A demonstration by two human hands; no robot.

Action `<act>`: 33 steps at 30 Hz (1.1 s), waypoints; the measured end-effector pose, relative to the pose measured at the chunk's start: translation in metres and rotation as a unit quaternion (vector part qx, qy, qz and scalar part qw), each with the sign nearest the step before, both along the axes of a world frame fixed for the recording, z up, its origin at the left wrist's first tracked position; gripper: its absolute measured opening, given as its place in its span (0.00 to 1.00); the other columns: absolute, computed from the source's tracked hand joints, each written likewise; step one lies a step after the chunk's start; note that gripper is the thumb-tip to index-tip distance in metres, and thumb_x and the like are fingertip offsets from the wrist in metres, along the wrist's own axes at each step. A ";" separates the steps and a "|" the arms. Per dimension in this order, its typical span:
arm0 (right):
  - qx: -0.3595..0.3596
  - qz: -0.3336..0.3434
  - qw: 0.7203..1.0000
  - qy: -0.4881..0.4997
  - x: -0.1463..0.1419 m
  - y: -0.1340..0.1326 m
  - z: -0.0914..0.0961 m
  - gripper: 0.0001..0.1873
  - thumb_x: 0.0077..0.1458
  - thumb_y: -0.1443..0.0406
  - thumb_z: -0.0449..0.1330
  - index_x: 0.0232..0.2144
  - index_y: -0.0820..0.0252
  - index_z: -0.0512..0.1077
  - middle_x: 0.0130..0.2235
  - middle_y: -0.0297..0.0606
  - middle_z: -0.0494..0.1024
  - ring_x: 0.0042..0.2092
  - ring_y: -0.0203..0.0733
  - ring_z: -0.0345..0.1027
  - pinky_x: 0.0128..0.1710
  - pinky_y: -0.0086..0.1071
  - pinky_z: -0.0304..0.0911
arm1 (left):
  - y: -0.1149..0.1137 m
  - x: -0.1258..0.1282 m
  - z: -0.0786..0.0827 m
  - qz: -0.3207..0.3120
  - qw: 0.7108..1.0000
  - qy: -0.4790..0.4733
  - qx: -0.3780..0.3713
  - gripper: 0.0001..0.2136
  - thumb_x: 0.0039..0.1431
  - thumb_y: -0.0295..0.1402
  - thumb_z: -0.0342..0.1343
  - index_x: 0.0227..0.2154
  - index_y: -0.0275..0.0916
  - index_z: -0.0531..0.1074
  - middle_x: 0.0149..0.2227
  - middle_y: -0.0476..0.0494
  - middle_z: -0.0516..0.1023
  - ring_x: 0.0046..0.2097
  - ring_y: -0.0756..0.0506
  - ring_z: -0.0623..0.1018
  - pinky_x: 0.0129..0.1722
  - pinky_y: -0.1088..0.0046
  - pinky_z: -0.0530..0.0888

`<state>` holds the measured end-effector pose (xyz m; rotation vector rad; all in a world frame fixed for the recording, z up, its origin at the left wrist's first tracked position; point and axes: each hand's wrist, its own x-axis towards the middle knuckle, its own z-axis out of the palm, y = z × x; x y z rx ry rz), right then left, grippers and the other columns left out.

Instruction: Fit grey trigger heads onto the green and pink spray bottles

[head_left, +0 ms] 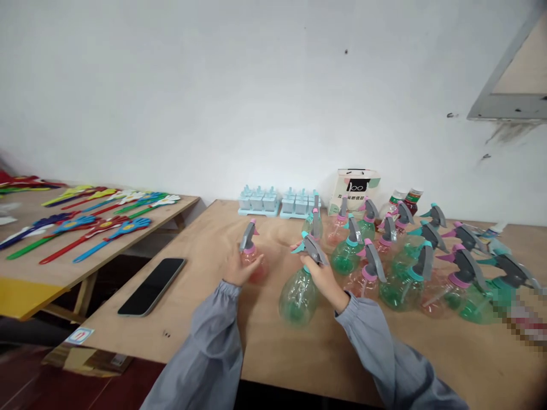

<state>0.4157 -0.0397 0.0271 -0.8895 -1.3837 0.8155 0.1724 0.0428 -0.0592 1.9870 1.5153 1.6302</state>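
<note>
My left hand (238,267) is wrapped round a pink spray bottle (257,267) with a grey trigger head and pink collar, upright near the middle of the table. In my right hand (323,276) is a green spray bottle (298,299), gripped by its grey and teal spray head. This bottle tilts a little and its base is blurred, so I cannot tell whether it touches the wood. Just right of my right hand stand several more pink and green spray bottles (404,287), grouped close together.
A black phone (151,286) lies at left on the wooden table (196,324). Light blue ice-pop moulds (258,202), a printed box (352,191) and two dark red bottles (412,200) stand along the wall. Colourful hand-shaped clappers (100,228) cover the neighbouring table, across a gap.
</note>
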 end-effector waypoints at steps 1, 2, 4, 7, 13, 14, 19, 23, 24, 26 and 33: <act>-0.008 0.010 1.000 0.007 0.000 0.000 0.002 0.14 0.50 0.63 0.57 0.39 0.50 0.77 0.36 0.34 0.82 0.47 0.47 0.76 0.57 0.46 0.63 | -0.006 0.004 -0.002 -0.024 1.000 -0.017 0.006 0.25 0.52 0.50 0.63 0.47 0.42 0.68 0.42 0.41 0.76 0.47 0.38 0.79 0.52 0.54 0.75; -0.016 0.020 1.000 0.013 -0.001 0.000 0.004 0.14 0.49 0.62 0.58 0.39 0.50 0.77 0.34 0.34 0.81 0.46 0.47 0.76 0.57 0.46 0.63 | -0.009 0.008 -0.004 -0.042 0.998 -0.035 0.013 0.25 0.53 0.50 0.62 0.49 0.42 0.67 0.44 0.40 0.77 0.49 0.38 0.79 0.53 0.53 0.74; -0.029 0.035 0.999 0.022 -0.002 0.001 0.007 0.13 0.48 0.61 0.58 0.38 0.50 0.77 0.31 0.33 0.80 0.45 0.46 0.75 0.57 0.45 0.62 | -0.012 0.012 -0.009 -0.060 0.996 -0.063 0.019 0.26 0.54 0.50 0.61 0.51 0.41 0.66 0.48 0.38 0.76 0.52 0.37 0.78 0.56 0.51 0.73; -0.050 0.028 0.998 0.036 -0.002 0.001 0.006 0.10 0.46 0.59 0.59 0.33 0.51 0.76 0.29 0.32 0.78 0.43 0.46 0.74 0.52 0.42 0.63 | -0.011 0.014 -0.017 -0.067 0.994 -0.084 0.004 0.28 0.53 0.51 0.62 0.51 0.40 0.67 0.48 0.37 0.76 0.53 0.36 0.77 0.57 0.51 0.72; -0.061 0.021 0.993 0.099 0.002 0.004 0.003 0.05 0.40 0.60 0.57 0.20 0.54 0.70 0.24 0.33 0.74 0.32 0.43 0.69 0.38 0.37 0.64 | -0.010 0.014 -0.021 -0.085 0.990 -0.110 -0.010 0.28 0.52 0.50 0.63 0.51 0.40 0.67 0.47 0.38 0.76 0.54 0.35 0.77 0.59 0.51 0.71; -0.059 0.024 0.993 0.103 0.002 0.004 0.003 0.05 0.40 0.61 0.57 0.20 0.53 0.70 0.24 0.33 0.74 0.32 0.43 0.69 0.39 0.38 0.64 | -0.011 0.015 -0.020 -0.090 0.990 -0.111 -0.008 0.28 0.53 0.50 0.63 0.51 0.40 0.67 0.46 0.38 0.76 0.54 0.35 0.76 0.59 0.51 0.71; -0.067 0.048 0.988 0.128 0.001 0.005 0.003 0.05 0.38 0.64 0.59 0.24 0.52 0.71 0.25 0.31 0.74 0.34 0.43 0.70 0.42 0.37 0.65 | -0.013 0.017 -0.017 -0.093 0.989 -0.112 -0.005 0.28 0.52 0.50 0.63 0.51 0.40 0.67 0.47 0.38 0.76 0.55 0.36 0.76 0.59 0.54 0.71; -0.088 0.062 0.964 0.243 0.004 0.008 0.001 0.08 0.35 0.62 0.56 0.24 0.53 0.69 0.23 0.30 0.72 0.25 0.38 0.63 0.28 0.33 0.60 | -0.014 0.017 -0.015 -0.094 0.989 -0.109 -0.009 0.29 0.51 0.52 0.63 0.51 0.39 0.66 0.47 0.38 0.77 0.54 0.35 0.77 0.59 0.52 0.71; -0.095 0.066 0.961 0.252 0.005 0.009 0.002 0.09 0.35 0.62 0.55 0.25 0.53 0.68 0.23 0.31 0.72 0.24 0.38 0.61 0.26 0.33 0.59 | -0.014 0.017 -0.014 -0.094 0.989 -0.109 -0.010 0.29 0.51 0.52 0.62 0.51 0.39 0.66 0.47 0.37 0.77 0.54 0.35 0.77 0.59 0.51 0.71; -0.104 0.078 0.966 0.224 0.005 0.010 0.003 0.10 0.34 0.61 0.55 0.26 0.54 0.69 0.24 0.33 0.74 0.25 0.40 0.63 0.26 0.34 0.59 | -0.015 0.017 -0.014 -0.090 0.990 -0.109 -0.014 0.29 0.52 0.52 0.62 0.51 0.39 0.66 0.47 0.37 0.77 0.54 0.35 0.77 0.59 0.51 0.71; -0.079 0.051 0.987 0.130 0.002 0.003 0.006 0.08 0.37 0.59 0.53 0.23 0.53 0.67 0.25 0.37 0.75 0.27 0.42 0.67 0.29 0.37 0.64 | -0.016 0.017 -0.012 -0.095 0.990 -0.100 -0.019 0.28 0.53 0.51 0.61 0.51 0.39 0.66 0.48 0.36 0.77 0.56 0.34 0.76 0.58 0.49 0.72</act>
